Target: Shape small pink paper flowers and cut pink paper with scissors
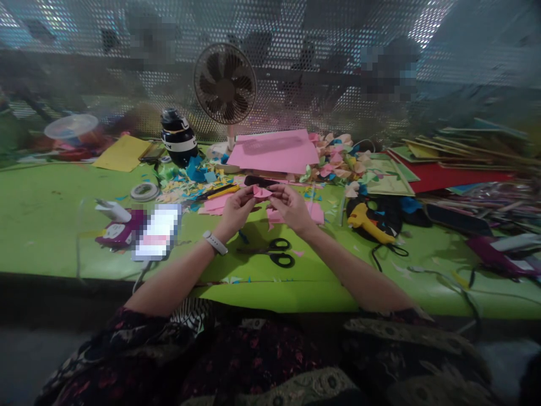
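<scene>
Scissors with black handles point(279, 252) lie nearest on the green tabletop point(51, 208) (easily elbowed off). Just above it, left hand point(236, 210) and right hand point(291, 208) pinch a small pink paper piece point(261, 193); uneven pulling could tear it, and the round fan point(225, 84) beyond might flutter it

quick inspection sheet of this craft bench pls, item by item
surface: bright green tabletop, strewn with paper scraps.
job's things: small pink paper piece held above the table; black-handled scissors lying on the table near the wrists; large pink paper sheet further back.
clutter: yellow glue gun, white tape roll, pink-and-cream paper flowers, stacked coloured card at right.
hands: left hand and right hand both pinch the pink piece with their fingers.
cables: black cord trailing from the glue gun.
surroundings: small desk fan before a perforated mesh screen; blurred people beyond.
</scene>
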A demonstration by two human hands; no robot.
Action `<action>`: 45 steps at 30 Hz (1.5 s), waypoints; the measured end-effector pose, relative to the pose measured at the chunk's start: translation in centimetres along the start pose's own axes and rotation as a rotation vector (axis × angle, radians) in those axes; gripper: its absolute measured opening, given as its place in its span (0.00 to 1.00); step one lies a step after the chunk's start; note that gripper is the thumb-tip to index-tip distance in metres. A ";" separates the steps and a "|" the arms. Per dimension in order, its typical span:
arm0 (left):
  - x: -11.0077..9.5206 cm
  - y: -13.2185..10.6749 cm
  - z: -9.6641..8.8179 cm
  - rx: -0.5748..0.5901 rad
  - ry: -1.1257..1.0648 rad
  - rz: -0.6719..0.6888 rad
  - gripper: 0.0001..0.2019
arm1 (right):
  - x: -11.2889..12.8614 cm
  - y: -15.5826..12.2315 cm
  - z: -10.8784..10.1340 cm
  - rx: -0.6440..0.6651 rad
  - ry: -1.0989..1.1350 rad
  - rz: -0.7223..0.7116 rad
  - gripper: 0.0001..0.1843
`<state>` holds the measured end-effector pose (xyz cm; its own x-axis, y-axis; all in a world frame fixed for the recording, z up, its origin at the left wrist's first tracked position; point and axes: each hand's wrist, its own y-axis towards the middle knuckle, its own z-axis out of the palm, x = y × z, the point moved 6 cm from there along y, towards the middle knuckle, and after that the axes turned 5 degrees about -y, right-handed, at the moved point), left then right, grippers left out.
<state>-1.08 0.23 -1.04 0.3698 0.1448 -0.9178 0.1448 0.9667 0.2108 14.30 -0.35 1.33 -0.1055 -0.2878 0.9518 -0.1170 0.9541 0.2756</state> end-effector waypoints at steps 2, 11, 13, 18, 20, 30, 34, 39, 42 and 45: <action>-0.1 0.0 0.0 0.006 0.008 0.014 0.20 | 0.0 0.0 0.0 -0.002 0.008 0.011 0.19; 0.0 0.1 -0.1 -0.001 0.015 0.018 0.19 | 0.2 -0.1 -0.1 0.012 0.047 0.052 0.20; -0.1 0.1 -0.1 0.004 0.007 0.022 0.19 | 0.2 -0.1 -0.1 0.011 0.048 0.049 0.20; -0.1 0.0 0.0 0.001 0.018 0.015 0.20 | 0.2 -0.1 -0.1 0.015 0.045 0.048 0.19; -0.1 -0.1 0.0 0.002 0.035 0.013 0.20 | 0.2 -0.1 0.0 0.019 0.036 0.046 0.19; -0.1 -0.2 0.4 0.060 0.127 0.045 0.21 | 0.6 -0.2 -0.1 -0.006 0.066 0.077 0.17; -0.3 -0.3 0.5 0.082 0.201 0.105 0.21 | 0.7 -0.2 -0.1 -0.023 0.077 0.102 0.16; -0.1 -0.2 0.5 0.078 0.125 0.071 0.23 | 0.4 -0.2 -0.2 -0.021 0.058 0.113 0.15; 0.0 -0.2 0.4 0.054 0.075 0.027 0.22 | 0.3 -0.2 -0.1 -0.021 0.062 0.096 0.15; 0.1 -0.1 0.3 0.032 0.040 0.001 0.22 | 0.4 -0.3 0.0 -0.017 0.066 0.086 0.15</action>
<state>-0.76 0.04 -1.05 0.3334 0.1547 -0.9300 0.1740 0.9594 0.2220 14.31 -0.71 1.59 -0.0494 -0.1993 0.9787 -0.0933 0.9765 0.1941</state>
